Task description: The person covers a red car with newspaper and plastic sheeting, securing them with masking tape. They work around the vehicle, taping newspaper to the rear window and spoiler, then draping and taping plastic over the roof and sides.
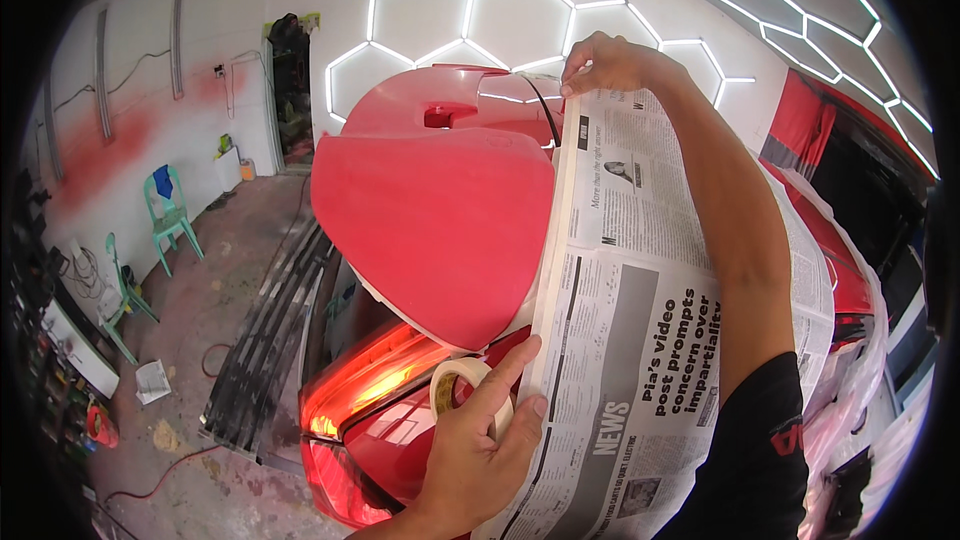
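Note:
My left hand (480,455) holds a roll of cream masking tape (467,368), its thumb and forefinger at the taped edge of a newspaper sheet (630,270). A strip of masking tape (553,270) runs along that edge, beside the dull red car panel (440,225). At the far end my right hand (615,65) pinches the sheet's upper corner by the tape. The right forearm reaches over the paper. Below the dull panel, a lit tail light (375,380) glows orange and red. My fingers partly hide the roll.
Clear plastic film (870,370) hangs over the car at the right. On the floor to the left lie long dark strips (265,340), with green plastic chairs (172,215) and a red hose (150,490) beyond. Hexagonal lights (420,5) cover the far wall.

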Available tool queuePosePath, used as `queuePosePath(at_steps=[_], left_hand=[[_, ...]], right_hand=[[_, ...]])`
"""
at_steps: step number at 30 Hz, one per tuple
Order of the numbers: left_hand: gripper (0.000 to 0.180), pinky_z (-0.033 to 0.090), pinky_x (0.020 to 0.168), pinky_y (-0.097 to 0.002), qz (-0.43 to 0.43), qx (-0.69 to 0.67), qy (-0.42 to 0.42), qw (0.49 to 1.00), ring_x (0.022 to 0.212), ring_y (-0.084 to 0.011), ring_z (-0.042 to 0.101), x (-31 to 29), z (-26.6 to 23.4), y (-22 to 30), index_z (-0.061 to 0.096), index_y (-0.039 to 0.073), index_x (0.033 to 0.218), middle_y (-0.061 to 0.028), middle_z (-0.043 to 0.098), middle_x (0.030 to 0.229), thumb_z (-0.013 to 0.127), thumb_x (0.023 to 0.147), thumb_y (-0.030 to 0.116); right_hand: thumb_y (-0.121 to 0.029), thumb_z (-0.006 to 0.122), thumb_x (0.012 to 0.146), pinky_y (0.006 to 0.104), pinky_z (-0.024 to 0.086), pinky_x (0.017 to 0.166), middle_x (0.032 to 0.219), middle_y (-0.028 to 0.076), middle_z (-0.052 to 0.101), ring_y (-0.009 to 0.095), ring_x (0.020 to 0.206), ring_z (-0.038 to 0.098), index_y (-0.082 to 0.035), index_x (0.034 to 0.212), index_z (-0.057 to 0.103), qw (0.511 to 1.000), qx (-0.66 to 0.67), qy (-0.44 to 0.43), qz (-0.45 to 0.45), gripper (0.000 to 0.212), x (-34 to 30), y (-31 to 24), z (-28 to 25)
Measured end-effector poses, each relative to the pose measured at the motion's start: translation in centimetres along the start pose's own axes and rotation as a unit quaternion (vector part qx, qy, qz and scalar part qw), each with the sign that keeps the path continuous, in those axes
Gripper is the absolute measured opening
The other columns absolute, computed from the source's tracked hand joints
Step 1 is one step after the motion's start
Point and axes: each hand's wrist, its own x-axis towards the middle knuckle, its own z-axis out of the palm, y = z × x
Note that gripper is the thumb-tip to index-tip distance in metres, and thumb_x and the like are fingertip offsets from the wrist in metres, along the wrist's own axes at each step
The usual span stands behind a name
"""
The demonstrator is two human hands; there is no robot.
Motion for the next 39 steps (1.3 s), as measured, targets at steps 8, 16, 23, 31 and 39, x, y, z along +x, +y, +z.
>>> queuePosePath(at_steps=[8, 16, 23, 31, 39], left_hand=[[0.053, 0.051, 0.097, -0.0270, -0.066, -0.010, -0.024, 0.998, 0.108, -0.0076, 0.063, -0.2, -0.2, 1.0, 0.053, -0.002, 0.158, -0.0064, 0.074, 0.121, 0.068, 0.108, 0.011], [0.049, 0.051, 0.091, -0.0243, 0.002, 0.006, -0.017, 1.000, 0.102, -0.0077, 0.064, 0.2, 0.5, -0.1, 0.056, -0.001, 0.155, -0.0044, 0.074, 0.112, 0.067, 0.108, 0.007], [0.046, 0.035, 0.123, -0.0382, 0.007, 0.056, -0.020, 0.998, 0.140, -0.0257, 0.057, -0.2, 0.2, 1.0, 0.063, 0.001, 0.149, -0.0165, 0.068, 0.146, 0.067, 0.105, 0.014], [0.044, 0.038, 0.119, -0.0390, 0.014, 0.070, -0.016, 0.997, 0.134, -0.0275, 0.062, 0.0, 0.2, 0.9, 0.064, 0.002, 0.148, -0.0180, 0.071, 0.139, 0.066, 0.105, 0.013], [0.044, 0.035, 0.122, -0.0396, 0.028, 0.050, -0.008, 0.998, 0.138, -0.0277, 0.060, -0.1, 0.4, 0.3, 0.064, 0.003, 0.148, -0.0178, 0.070, 0.143, 0.066, 0.105, 0.015]], right_hand=[[-0.053, 0.091, 0.077, 0.0501, 0.056, 0.102, 0.123, 0.009, 0.079, 0.032, 0.117, 0.073, -0.020, 0.114, 0.086, 0.998, -0.016, 0.034, -0.045, 0.050, 0.8, 0.4, 1.6], [-0.050, 0.093, 0.079, 0.0461, 0.053, 0.103, 0.116, 0.004, 0.080, 0.029, 0.117, 0.072, -0.016, 0.107, 0.087, 0.996, 0.040, -0.074, -0.005, 0.044, 1.8, 1.2, 3.2], [-0.044, 0.093, 0.080, 0.0448, 0.053, 0.097, 0.110, 0.007, 0.082, 0.027, 0.110, 0.073, -0.016, 0.107, 0.086, 0.987, 0.115, -0.097, -0.051, 0.040, 3.4, 2.1, 5.4], [-0.044, 0.093, 0.083, 0.0411, 0.052, 0.095, 0.101, 0.005, 0.080, 0.022, 0.104, 0.071, -0.015, 0.102, 0.085, 0.987, 0.121, -0.088, -0.053, 0.035, 3.9, 2.2, 5.7], [-0.043, 0.091, 0.083, 0.0430, 0.051, 0.101, 0.115, 0.008, 0.079, 0.025, 0.114, 0.070, -0.016, 0.113, 0.082, 0.988, 0.113, -0.090, -0.052, 0.041, 4.7, 3.0, 6.2]])
